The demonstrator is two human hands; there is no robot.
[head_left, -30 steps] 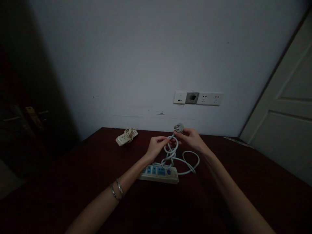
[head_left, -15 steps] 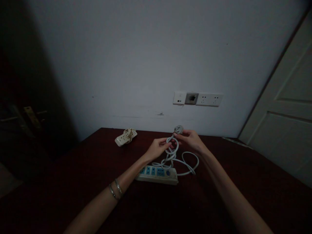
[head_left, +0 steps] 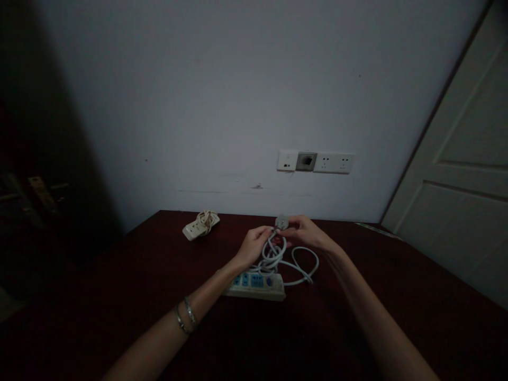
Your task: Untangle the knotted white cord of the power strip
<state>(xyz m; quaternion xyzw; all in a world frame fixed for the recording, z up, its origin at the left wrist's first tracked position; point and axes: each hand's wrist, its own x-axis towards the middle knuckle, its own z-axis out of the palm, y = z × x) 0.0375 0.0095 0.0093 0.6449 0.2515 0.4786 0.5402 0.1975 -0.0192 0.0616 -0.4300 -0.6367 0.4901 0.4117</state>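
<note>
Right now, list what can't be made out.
Head view: part of the long white plastic power strip with blue sockets, hidden behind the left forearm.
Head view: rest of the pale panelled door, cut by the right edge.
Head view: exact prong shape on the round grey plug, too small.

The whole view is dim and cool, with soft grey light that is brightest on the middle of the wall [head_left: 222, 106] and fades toward the corners, its source impossible to tell. The counter [head_left: 130, 280] sinks to near-black at the front, and the far left is murky and smeared. Wide-lens stretching slants the door [head_left: 472, 174] at right, while the plug [head_left: 281, 221] looks soft in fine detail.
</note>
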